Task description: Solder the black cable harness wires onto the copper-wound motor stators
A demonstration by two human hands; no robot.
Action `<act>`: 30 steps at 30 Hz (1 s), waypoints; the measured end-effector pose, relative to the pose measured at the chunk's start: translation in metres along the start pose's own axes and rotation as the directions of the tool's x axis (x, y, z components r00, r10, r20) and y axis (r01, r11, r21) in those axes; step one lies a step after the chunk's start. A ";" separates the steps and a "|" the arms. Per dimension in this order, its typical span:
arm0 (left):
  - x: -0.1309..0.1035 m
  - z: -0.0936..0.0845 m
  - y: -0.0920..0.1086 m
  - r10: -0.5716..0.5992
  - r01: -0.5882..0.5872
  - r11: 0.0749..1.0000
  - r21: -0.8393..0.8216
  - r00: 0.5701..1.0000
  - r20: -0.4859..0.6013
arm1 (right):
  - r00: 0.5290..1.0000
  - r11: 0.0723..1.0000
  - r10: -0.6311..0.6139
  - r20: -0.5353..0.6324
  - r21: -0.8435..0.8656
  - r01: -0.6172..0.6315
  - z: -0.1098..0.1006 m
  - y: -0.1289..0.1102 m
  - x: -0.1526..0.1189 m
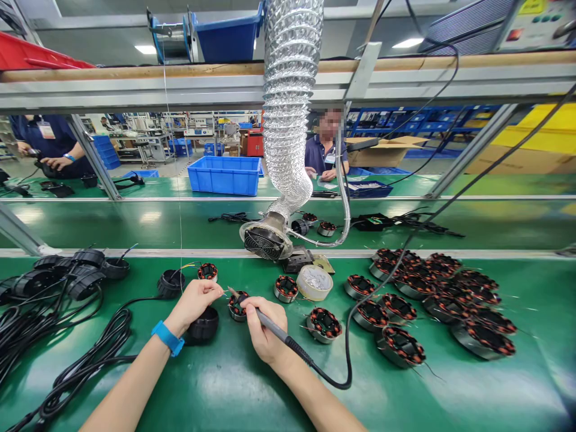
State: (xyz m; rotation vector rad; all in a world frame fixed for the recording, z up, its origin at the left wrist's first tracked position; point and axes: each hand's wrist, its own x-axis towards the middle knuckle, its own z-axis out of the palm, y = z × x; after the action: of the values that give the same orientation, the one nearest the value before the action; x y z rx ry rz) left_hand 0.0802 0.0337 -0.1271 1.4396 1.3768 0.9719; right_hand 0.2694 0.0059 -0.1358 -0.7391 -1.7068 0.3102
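Note:
My right hand (pixel 267 330) is wrapped round a soldering iron (pixel 272 327), its tip pointing up and left above a motor stator (pixel 238 306) with copper windings. Close to that tip, my left hand (pixel 200 303), with a blue band on the wrist, pinches a thin wire (pixel 224 293); whether it is solder or a lead I cannot tell. Beneath my left hand sits a black round housing (pixel 203 327). Behind the hand are another stator (pixel 207 272) and a black cup-shaped housing (pixel 171 283) with coloured leads near it. A fine strand (pixel 180 234) hangs from a spool (pixel 170 39) to my left hand.
An extraction duct (pixel 292 108) ends in a fan (pixel 269 237) above the bench. Many stators (pixel 400 309) crowd the right, beside a round tub (pixel 315 282). Black cables (pixel 94 360) and housings (pixel 85 267) lie left. Across the bench, a person (pixel 326 150) works near a blue bin (pixel 225 175).

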 end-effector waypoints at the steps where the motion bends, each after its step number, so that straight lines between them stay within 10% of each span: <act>1: 0.000 0.000 0.000 -0.001 0.001 1.000 -0.001 1.000 -0.003 | 1.000 1.000 -0.004 0.000 0.002 0.004 0.000 0.000 0.000; 18: -0.001 0.000 0.001 0.002 -0.002 1.000 0.019 1.000 0.002 | 0.991 0.996 -0.081 0.106 -0.023 0.084 0.004 0.002 -0.004; 30: -0.001 0.001 0.003 -0.009 0.009 1.000 0.009 1.000 -0.012 | 0.999 0.999 0.041 -0.030 0.006 -0.041 0.001 -0.002 0.000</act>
State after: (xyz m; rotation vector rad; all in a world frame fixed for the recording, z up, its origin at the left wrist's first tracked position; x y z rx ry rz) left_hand 0.0819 0.0326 -0.1248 1.4358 1.3969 0.9711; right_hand 0.2679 0.0052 -0.1348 -0.7716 -1.6630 0.3304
